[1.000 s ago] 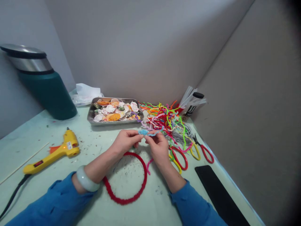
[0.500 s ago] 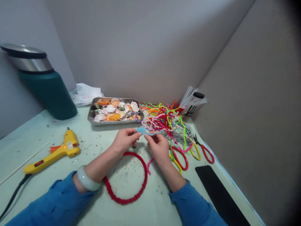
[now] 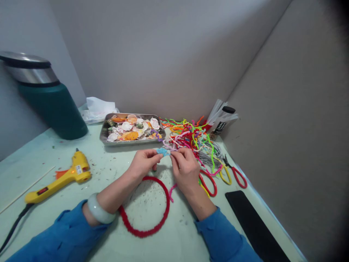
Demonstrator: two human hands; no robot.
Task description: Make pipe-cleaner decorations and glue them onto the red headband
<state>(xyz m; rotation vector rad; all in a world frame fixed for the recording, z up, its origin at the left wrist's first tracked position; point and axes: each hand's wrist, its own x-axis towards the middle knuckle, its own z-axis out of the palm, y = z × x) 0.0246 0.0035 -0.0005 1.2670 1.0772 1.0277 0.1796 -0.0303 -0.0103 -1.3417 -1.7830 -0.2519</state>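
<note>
Between my hands is a light blue pipe cleaner (image 3: 163,151), bent into a small bunched shape at its left part. My left hand (image 3: 145,162) pinches that bunched part between thumb and fingers. With thumb and fingertips together, my right hand (image 3: 185,167) grips the pipe cleaner's other end, close to the left fingertips; its fingers hide much of that end. Below the hands, a red fuzzy ring (image 3: 144,233) lies flat on the table, partly under my left wrist. A short pink pipe cleaner piece (image 3: 171,193) lies beside the ring near my right wrist.
A metal tray (image 3: 131,143) of shells stands behind my hands, beside a tangled heap of pipe cleaners (image 3: 188,136). Red-handled scissors (image 3: 240,177) and a black strip (image 3: 252,222) lie right. A yellow glue gun (image 3: 62,182) and a green bottle (image 3: 54,109) are left.
My right hand has closed in around the free end of the blue pipe cleaner, and less of its length shows. The left hand keeps its pinch. The view has shifted slightly.
</note>
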